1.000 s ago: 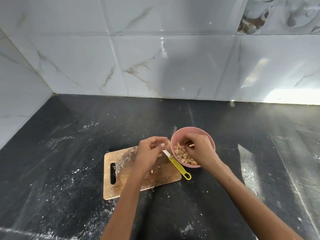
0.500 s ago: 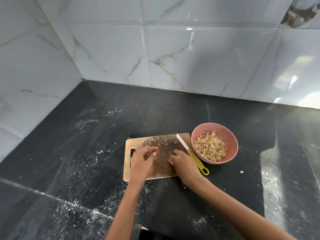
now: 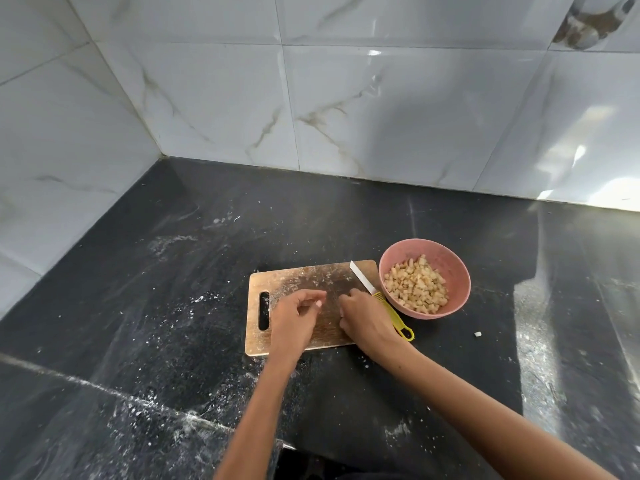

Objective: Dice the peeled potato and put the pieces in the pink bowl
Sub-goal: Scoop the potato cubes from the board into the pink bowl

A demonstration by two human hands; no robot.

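The potato pieces are small pale cubes, heaped in the pink bowl, which sits on the dark surface just beside the cutting board, at its 3 o'clock edge. They look light, firm and probably damp with starch, so I judge they would slip from a loose hold; scraps are best pinched between fingertips or scooped together. One stray cube lies alone on the surface, near the bowl at its 5 o'clock. Both hands are over the board: the left hand has its fingers curled toward the thumb, and the right hand has its fingers bent down onto the wood; whether either pinches a scrap I cannot tell. The knife lies untouched between board and bowl.
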